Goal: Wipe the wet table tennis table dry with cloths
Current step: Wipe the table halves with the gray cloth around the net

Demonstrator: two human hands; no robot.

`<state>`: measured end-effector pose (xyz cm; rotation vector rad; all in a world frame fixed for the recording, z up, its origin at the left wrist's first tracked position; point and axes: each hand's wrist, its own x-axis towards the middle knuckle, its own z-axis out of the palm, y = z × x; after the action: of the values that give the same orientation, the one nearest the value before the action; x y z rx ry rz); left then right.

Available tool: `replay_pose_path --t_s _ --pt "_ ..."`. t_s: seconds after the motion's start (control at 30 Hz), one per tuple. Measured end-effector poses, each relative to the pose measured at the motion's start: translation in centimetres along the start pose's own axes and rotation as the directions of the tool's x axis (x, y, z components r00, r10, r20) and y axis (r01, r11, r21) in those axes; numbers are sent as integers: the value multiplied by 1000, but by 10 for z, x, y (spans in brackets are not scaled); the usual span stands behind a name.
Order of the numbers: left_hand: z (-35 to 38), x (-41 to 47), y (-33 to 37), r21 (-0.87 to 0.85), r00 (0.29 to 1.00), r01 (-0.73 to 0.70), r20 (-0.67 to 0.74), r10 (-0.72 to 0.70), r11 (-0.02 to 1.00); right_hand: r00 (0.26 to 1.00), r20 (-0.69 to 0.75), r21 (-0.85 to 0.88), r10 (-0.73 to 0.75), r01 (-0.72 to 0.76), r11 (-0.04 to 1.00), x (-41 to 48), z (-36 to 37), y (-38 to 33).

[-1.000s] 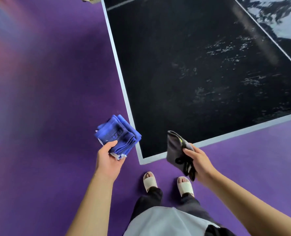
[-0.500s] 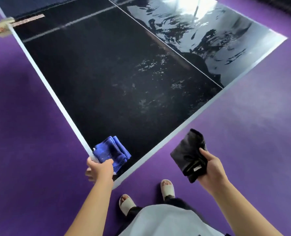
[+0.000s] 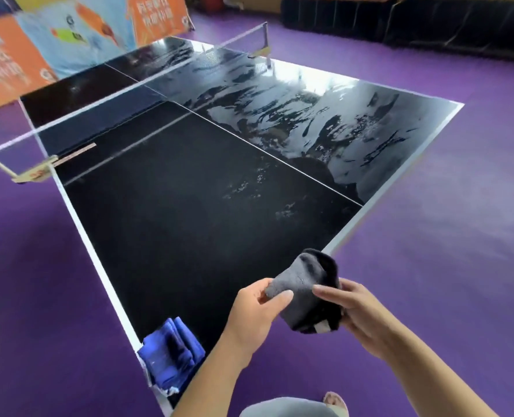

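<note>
Grey cloth (image 3: pixel 307 296): held in the air between both hands, above the near right edge of the counter (image 3: pixel 174 221). It is bunched in loose folds, with a small white label at its near edge.
Left hand (image 3: pixel 255 308): thumb and fingers pinch the cloth's left corner.
Right hand (image 3: pixel 361 311): curled round the cloth's right side, thumb laid over the top.
Blue cloth (image 3: pixel 171 359): folded, lying on the near left corner of the counter and partly hanging over the edge. No hand touches it.
Water (image 3: pixel 310 115): broad shining sheets on the right half, scattered droplets just left of the centre line. The near left part looks matte.
How it handles: both cloths look soft, light and limp, so they will droop from any single grip and likely grow heavier as they soak.
Where to hold: probably two corners to shake the grey cloth open, then a flat palm on its middle to press it down.
Surface: likely slick where wet, so a cloth should glide easily.
Risk: the overhanging blue cloth could slide off.
</note>
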<state>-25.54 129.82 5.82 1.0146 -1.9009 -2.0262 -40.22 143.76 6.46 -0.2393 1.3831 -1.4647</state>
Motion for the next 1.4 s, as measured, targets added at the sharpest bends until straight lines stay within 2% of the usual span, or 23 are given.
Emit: replay_pose_path --t_s 0.07,0.13,0.27,0.37,0.53,0.6,0.67,0.73,0.77,0.8,0.87,0.9,0.93,0.97,1.0,1.07,1.1,1.17,1.23,1.33,1.4 --pt "14 8 -1 -10 999 26 -24 -26 1000 1000 19 -42 14 -13 999 2 -24 3" --pt "33 13 -2 -54 997 50 -61 -53 997 998 53 -2 37 -37 999 2 -50 6" --pt "65 28 5 -264 994 92 -28 -103 960 985 165 67 42 -53 996 3 -95 -2" --pt "87 47 19 -431 986 151 6 -164 890 985 165 137 52 -75 988 8 -114 -21" --pt "144 105 21 -495 919 395 218 -329 774 993 53 187 109 -117 975 42 -150 -41" --pt "165 141 19 -500 902 427 180 -392 753 985 -54 208 163 -149 967 62 -173 -46" --pt "181 185 16 -486 902 393 40 -430 781 948 -242 203 204 -156 967 87 -203 -53" --pt "193 236 15 -428 863 351 -196 -465 833 875 -447 156 184 -126 980 117 -242 -66" --pt "196 260 17 -360 837 311 -335 -433 880 845 -507 138 169 -114 984 130 -259 -76" --pt "198 285 19 -235 820 253 -462 -337 938 829 -536 121 160 -112 986 143 -275 -89" --pt "199 326 25 129 813 58 -582 28 990 827 -539 45 159 -160 986 164 -302 -116" --pt "199 346 25 328 788 -17 -577 214 945 833 -527 -1 166 -196 981 174 -312 -129" --pt "201 364 20 511 765 -44 -535 359 858 840 -513 -35 178 -228 973 183 -322 -141" --pt "205 381 14 642 768 -16 -483 421 767 849 -491 -56 193 -252 966 195 -335 -153" --pt "211 396 8 703 814 35 -432 387 711 856 -472 -67 209 -271 960 207 -347 -164" --pt "227 420 -1 734 921 173 -357 156 657 848 -479 -67 225 -291 954 226 -368 -180" --pt "234 426 -9 762 943 231 -328 52 605 838 -497 -61 226 -294 954 233 -376 -186" --pt "246 434 -22 800 938 306 -347 -18 516 817 -527 -28 234 -291 956 243 -394 -198" --pt "254 441 -26 779 912 366 -410 -28 509 816 -523 1 245 -287 958 250 -414 -205" --pt "267 450 -35 781 876 409 -482 39 472 812 -511 37 282 -306 951 259 -456 -215" --pt "276 454 -43 755 846 423 -527 79 501 790 -533 48 303 -329 943 272 -489 -218"
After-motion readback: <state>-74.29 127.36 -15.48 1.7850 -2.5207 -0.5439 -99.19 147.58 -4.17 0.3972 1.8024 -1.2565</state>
